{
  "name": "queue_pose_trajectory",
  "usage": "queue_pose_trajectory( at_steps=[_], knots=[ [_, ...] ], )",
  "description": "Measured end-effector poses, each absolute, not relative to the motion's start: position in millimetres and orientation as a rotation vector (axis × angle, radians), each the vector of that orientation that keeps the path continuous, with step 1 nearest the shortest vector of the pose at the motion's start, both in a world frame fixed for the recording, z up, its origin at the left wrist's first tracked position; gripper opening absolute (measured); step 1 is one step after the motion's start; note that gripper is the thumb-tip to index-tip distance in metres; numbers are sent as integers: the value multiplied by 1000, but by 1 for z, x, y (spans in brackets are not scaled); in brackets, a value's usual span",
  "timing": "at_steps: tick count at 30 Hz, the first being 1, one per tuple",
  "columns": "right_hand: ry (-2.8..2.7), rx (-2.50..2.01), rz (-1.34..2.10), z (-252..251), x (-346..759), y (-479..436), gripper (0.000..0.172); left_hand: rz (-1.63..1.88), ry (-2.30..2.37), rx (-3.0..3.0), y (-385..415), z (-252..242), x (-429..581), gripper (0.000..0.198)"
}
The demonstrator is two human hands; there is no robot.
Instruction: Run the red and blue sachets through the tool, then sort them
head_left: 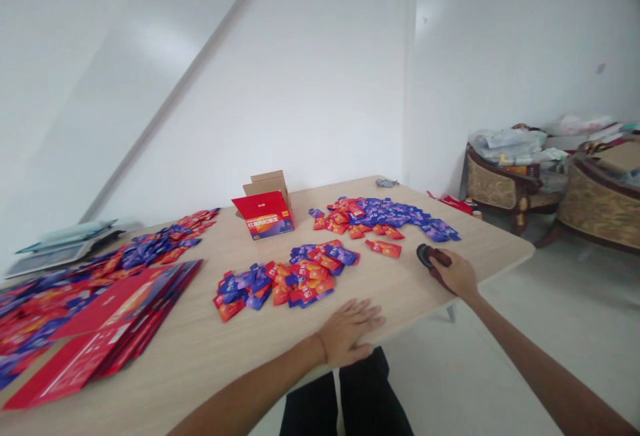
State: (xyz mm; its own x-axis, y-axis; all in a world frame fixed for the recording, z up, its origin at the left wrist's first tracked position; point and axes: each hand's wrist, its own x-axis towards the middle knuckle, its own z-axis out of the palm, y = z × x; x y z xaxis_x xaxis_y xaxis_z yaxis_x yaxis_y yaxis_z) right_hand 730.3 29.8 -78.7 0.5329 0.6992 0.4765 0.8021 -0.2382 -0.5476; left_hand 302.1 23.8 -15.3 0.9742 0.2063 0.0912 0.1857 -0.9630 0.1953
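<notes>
My left hand (pixel 349 333) lies flat at the table's front edge, fingers stretched out, holding nothing. My right hand (pixel 457 276) is closed around a dark handheld tool (pixel 426 255) with a round black end and a brownish grip, low over the table's right side; its exact kind cannot be made out. Nearest to my left hand is a heap of red and purple pouches (pixel 305 275). A single red pouch (pixel 384 248) lies left of the tool. Behind it spreads another pile of pouches (pixel 390 213). An open red carton (pixel 267 223) stands upright at the back with its flaps raised.
Flattened red cartons (pixel 107 329) are stacked on the left, beside a large spread of pouches (pixel 30 316). Flat packages (pixel 67 246) lie behind them. A grey crumpled item (pixel 387 183) rests at the table's far corner. Laden armchairs (pixel 515 186) stand to the right.
</notes>
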Motion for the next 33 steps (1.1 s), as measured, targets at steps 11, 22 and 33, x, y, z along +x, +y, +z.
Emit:
queue_pose_trajectory(
  at_steps=[11,22,33],
  knots=[
    [-1194,-2028,-154,-74,728,28,47,210,331,2886,25,-24,303,73],
    [-1186,-2039,-154,-72,724,29,43,210,318,2847,25,-14,302,70],
    [-1208,-1993,-216,-64,716,27,37,145,348,2859,29,-10,308,75]
  ],
)
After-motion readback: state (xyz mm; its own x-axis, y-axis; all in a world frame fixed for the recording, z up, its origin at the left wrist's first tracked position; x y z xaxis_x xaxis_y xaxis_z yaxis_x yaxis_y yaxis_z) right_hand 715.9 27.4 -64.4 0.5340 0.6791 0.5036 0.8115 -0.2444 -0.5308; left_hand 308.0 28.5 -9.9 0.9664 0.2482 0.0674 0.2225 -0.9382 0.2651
